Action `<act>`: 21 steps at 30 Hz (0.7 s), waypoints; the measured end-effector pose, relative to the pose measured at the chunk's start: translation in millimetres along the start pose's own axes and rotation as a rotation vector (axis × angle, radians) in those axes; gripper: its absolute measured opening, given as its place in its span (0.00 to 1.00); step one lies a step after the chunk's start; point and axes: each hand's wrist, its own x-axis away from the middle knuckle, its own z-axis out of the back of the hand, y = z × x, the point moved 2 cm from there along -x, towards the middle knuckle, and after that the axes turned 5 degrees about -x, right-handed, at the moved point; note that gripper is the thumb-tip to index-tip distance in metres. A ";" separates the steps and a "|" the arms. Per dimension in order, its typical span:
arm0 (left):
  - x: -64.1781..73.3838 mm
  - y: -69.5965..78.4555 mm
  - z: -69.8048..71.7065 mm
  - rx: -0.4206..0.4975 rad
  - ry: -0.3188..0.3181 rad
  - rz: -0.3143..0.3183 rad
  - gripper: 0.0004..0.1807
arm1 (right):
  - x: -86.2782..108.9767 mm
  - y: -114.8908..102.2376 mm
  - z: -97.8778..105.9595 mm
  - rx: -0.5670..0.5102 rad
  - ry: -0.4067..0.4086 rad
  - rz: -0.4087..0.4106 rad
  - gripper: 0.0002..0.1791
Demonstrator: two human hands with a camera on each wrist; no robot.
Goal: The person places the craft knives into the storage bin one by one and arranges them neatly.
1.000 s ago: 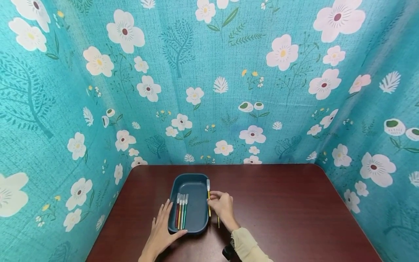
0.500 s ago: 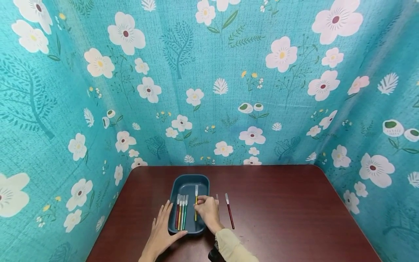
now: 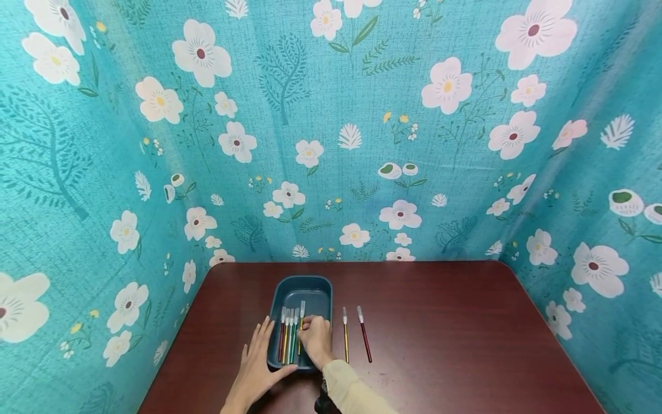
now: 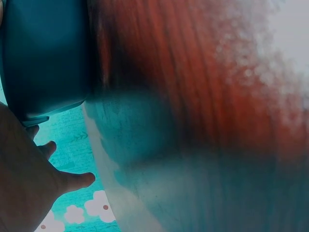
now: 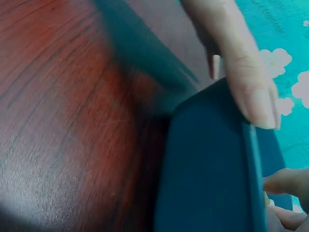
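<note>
In the head view my left hand (image 3: 254, 361) rests against the left side of a dark blue tray (image 3: 320, 287), fingers spread and nearly straight, thumb along the front rim. My right hand (image 3: 318, 342) is inside the tray and pinches a slim yellow stick with a clear cap (image 3: 302, 309), cap end pointing away. Just left of it several similar sticks (image 3: 288, 336) in red, yellow, silver and green lie side by side. The left wrist view has the left hand's straight fingers (image 4: 72, 181) beside the tray; the right wrist view has the left thumb (image 5: 258, 104) at the rim.
On the brown table (image 3: 439, 322), right of the tray, lie a yellow capped stick (image 3: 346, 339) and a red capped stick (image 3: 365, 336). A turquoise flowered curtain (image 3: 331, 190) stands around the table's back and sides.
My right hand brought the yellow stick from the tray's right edge leftward into the tray, beside the row. My left hand stayed on the tray.
</note>
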 end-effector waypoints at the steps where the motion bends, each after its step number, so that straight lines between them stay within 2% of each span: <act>1: 0.1 0.4 0.1 0.002 0.001 -0.003 0.67 | 0.3 0.8 -1.8 0.009 0.004 -0.004 0.11; 7: 0.2 1.1 -0.4 0.010 0.003 -0.008 0.67 | 2.5 9.6 -11.4 0.018 0.001 -0.040 0.10; 14: 0.9 0.9 -0.4 0.029 0.022 -0.014 0.66 | 4.9 12.4 -15.5 0.060 -0.020 0.001 0.09; 21: 1.2 3.0 1.3 0.036 0.004 -0.013 0.65 | 5.3 13.8 -19.0 0.109 -0.051 0.011 0.08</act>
